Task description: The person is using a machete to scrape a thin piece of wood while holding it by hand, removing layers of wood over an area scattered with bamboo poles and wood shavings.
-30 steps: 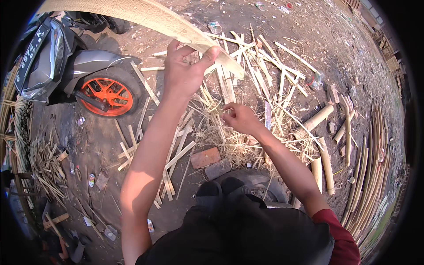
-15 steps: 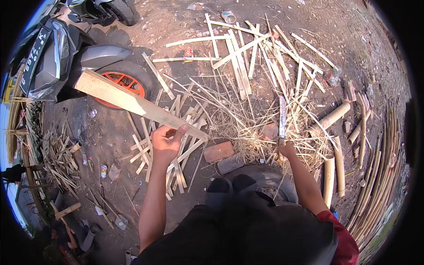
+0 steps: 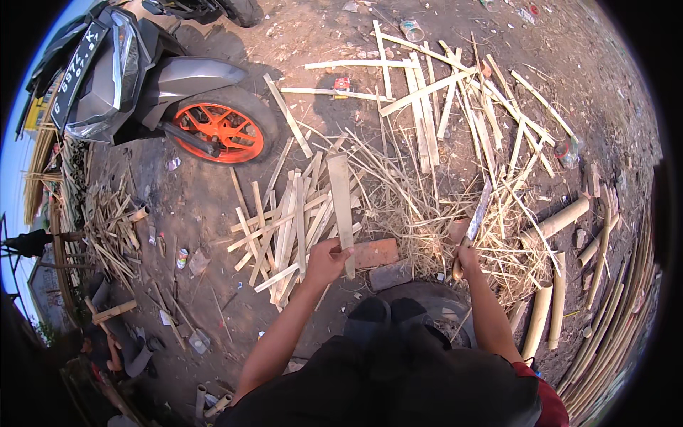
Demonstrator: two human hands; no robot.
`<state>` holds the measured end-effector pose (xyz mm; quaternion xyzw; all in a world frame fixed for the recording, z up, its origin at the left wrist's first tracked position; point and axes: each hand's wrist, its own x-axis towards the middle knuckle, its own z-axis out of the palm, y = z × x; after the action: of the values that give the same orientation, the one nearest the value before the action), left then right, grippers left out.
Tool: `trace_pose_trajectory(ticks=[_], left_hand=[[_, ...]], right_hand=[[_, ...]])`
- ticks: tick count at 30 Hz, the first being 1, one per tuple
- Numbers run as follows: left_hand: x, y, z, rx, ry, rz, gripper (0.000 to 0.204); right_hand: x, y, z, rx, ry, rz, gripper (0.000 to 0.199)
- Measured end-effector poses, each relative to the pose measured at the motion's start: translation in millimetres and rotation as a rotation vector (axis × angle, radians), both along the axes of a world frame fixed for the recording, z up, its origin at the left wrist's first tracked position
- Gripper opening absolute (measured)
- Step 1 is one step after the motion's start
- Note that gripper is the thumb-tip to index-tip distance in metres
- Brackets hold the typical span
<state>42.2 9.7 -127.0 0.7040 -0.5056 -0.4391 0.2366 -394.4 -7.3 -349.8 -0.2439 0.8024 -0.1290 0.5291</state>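
My left hand (image 3: 327, 262) is closed around the near end of a flat bamboo strip (image 3: 340, 192). The strip points away from me and narrows toward my fingers. Beside it lies a heap of split bamboo slats (image 3: 288, 220). My right hand (image 3: 467, 260) grips the wooden handle of a machete (image 3: 479, 208), its long blade pointing away and slightly right over pale bamboo shavings (image 3: 427, 220). Between my hands rest a red brick (image 3: 376, 253) and a greyer brick (image 3: 390, 275), both on the ground and touched by neither hand.
A motorcycle with an orange wheel (image 3: 219, 133) stands at the far left. More slats (image 3: 423, 114) are scattered beyond the shavings. Cut bamboo tubes (image 3: 537, 324) and long poles (image 3: 612, 313) lie to the right. Another person (image 3: 135, 349) is at the lower left.
The bamboo strip in my left hand has swung from pointing far left to pointing straight away from me. The machete now leans more to the right. The whole view has shifted leftward.
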Motion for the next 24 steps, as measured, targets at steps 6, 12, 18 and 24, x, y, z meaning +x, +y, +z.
trace_pose_trajectory(ticks=[6, 12, 18, 24], left_hand=[[21, 2, 13, -0.158, 0.047, 0.003, 0.021], [14, -14, 17, -0.049, 0.614, 0.128, 0.047], [4, -18, 26, -0.142, 0.752, 0.095, 0.059], [-16, -28, 40, -0.241, 0.637, 0.096, 0.060]], right_hand=[[69, -31, 101, -0.198, -0.097, -0.404, 0.020], [82, -19, 138, -0.453, -0.156, -0.209, 0.018], [122, -10, 176, -0.416, -0.308, -0.066, 0.014], [145, 18, 192, -0.423, -0.352, 0.047, 0.018]])
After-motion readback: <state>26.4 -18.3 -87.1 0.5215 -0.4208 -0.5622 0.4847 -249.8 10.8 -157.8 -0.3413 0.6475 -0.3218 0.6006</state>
